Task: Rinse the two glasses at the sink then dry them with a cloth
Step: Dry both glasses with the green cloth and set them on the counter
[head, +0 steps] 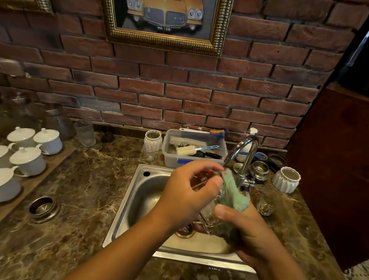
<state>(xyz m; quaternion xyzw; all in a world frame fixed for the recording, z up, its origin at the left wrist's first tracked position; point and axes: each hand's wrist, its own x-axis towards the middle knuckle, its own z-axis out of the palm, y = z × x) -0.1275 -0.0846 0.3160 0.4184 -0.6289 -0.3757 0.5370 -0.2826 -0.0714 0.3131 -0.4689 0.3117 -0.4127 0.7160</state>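
Over the sink [138, 199], left hand [187, 192] grips the glass [209, 218] while right hand [247, 233] clutches the green cloth [234, 193]

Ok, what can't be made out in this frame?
Head view only.
Clear drinking glass: mostly covered by left hand, right hand and green cloth; wet or dry unclear.
Chrome tap: spout mouth hidden by hand and cloth, so running water can't be told.
Steel sink: drain partly behind the hands.
White lidded cups: some cut off by the left edge.
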